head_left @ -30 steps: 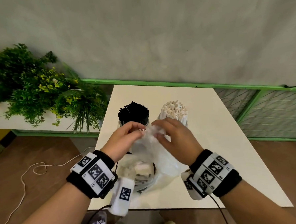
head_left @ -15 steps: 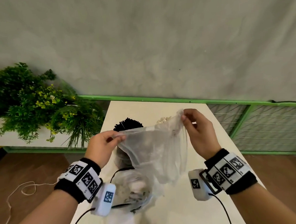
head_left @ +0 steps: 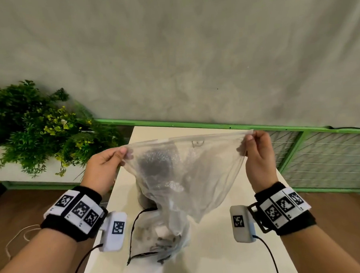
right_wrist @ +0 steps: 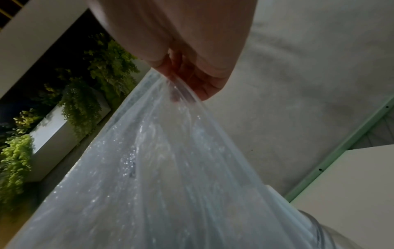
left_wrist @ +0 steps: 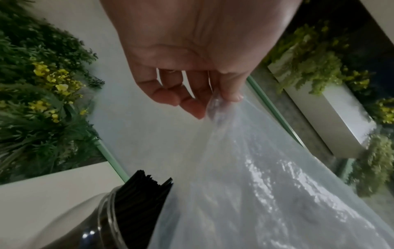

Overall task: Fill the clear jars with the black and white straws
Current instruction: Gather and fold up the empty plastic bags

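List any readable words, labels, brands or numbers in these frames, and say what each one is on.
None can be read.
Wristbands: black-and-white square code markers only, with tiny marks under them too small to read.
Wrist cameras: one code marker each, no words.
Clear plastic bag: a small faint mark near its top edge, unreadable.

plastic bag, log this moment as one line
left hand: pinches bag corner | right hand: pinches other corner | plastic bag: stretched, raised | black straws: in jar

I log: white desk [head_left: 218, 249] | leafy plants with yellow flowers [head_left: 39, 131], left | green railing [head_left: 195, 126] behind | grey wall [head_left: 191, 52]
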